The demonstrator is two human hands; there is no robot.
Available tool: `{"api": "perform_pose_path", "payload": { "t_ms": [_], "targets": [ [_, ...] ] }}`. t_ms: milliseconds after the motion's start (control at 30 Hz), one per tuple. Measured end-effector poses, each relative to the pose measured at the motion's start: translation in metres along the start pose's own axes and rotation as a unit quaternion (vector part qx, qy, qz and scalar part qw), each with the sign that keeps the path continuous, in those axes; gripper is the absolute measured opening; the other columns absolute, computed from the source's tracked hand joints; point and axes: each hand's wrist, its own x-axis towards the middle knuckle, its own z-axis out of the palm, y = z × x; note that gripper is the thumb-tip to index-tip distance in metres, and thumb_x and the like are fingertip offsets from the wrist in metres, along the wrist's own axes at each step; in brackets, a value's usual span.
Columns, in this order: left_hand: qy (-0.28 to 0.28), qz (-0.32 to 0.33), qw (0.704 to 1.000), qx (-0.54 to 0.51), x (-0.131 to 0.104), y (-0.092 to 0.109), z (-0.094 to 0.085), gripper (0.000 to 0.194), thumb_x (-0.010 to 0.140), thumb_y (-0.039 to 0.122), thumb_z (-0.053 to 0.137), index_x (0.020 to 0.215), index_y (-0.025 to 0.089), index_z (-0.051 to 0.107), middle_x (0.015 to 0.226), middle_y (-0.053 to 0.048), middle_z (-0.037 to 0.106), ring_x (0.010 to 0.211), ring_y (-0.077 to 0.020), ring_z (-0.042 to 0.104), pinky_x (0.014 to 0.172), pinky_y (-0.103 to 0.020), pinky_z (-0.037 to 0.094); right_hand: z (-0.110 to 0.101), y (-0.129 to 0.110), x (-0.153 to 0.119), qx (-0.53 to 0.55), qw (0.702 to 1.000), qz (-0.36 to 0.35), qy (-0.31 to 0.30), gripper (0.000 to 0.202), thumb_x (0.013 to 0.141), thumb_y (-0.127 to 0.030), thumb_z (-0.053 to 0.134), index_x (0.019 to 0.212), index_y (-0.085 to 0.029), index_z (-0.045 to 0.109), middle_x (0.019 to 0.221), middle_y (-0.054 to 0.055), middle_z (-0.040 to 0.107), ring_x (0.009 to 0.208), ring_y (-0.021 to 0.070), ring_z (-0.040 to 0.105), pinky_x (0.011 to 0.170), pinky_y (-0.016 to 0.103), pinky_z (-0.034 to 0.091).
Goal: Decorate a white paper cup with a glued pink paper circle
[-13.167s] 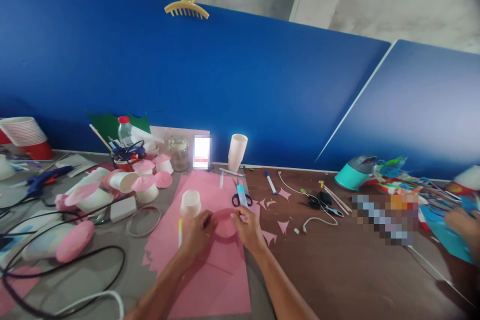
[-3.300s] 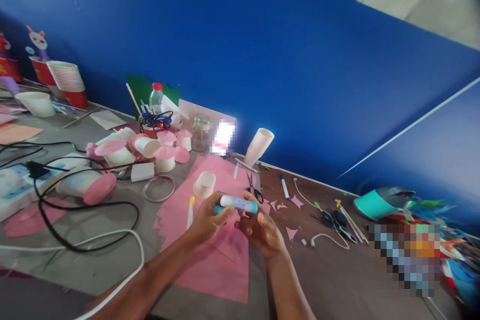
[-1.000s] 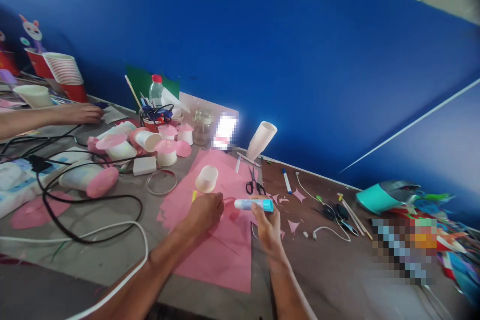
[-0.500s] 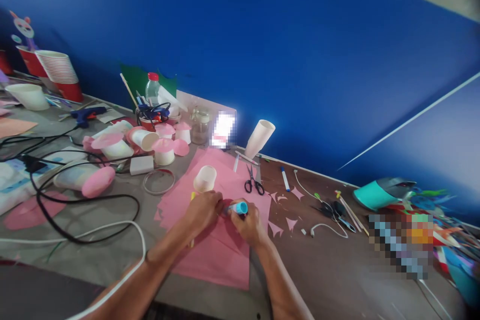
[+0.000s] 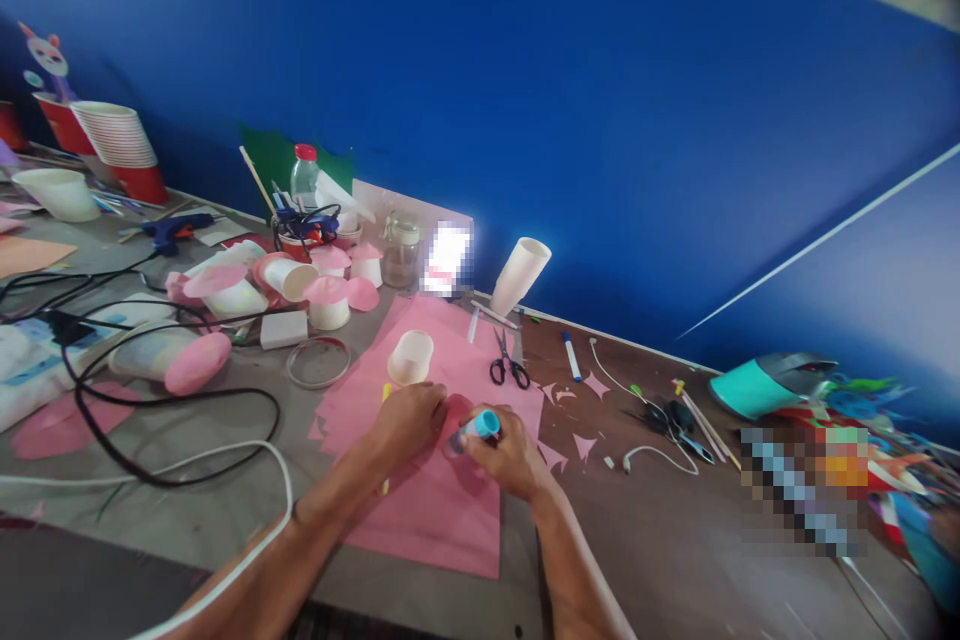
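A glue stick point(image 5: 486, 425) is gripped in the right hand point(image 5: 510, 455), its blue end raised and its lower end tilted over a small pink paper disc point(image 5: 452, 412). The disc lies on the pink paper sheets point(image 5: 450, 520), its left side met by the fingers of the left hand point(image 5: 409, 418); whether it is pinched or only pressed cannot be told. The disc is already cut out, and gluing appears to be under way, though the tip is hidden. Beyond the left hand, a white paper cup point(image 5: 410, 357) is left without a disc, whereas pink discs are seen on several paper cups point(image 5: 328, 305) at the left. Leftward movement is hemmed in by those cups and a black cable point(image 5: 276, 420); ahead, scissors point(image 5: 506, 356) are set close to the right hand. More room is offered rightward on the brown counter point(image 5: 630, 540), past the paper scraps point(image 5: 584, 446) and short of the white cable point(image 5: 660, 465).
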Motion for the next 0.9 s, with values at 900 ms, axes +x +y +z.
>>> {"api": "perform_pose_path", "payload": {
  "t_ms": [900],
  "targets": [
    [-0.021, -0.024, 0.999, 0.013, -0.002, 0.008, -0.003, 0.027, 0.092, 0.022, 0.039, 0.079, 0.018, 0.062, 0.089, -0.009, 0.073, 0.077, -0.0205, 0.067, 0.062, -0.029, 0.037, 0.004, 0.017, 0.002, -0.043, 0.995, -0.012, 0.084, 0.015, 0.077, -0.029, 0.06, 0.079, -0.016, 0.067, 0.068, 0.006, 0.069, 0.062, 0.0184, 0.062, 0.061, 0.028, 0.051]
  ]
}}
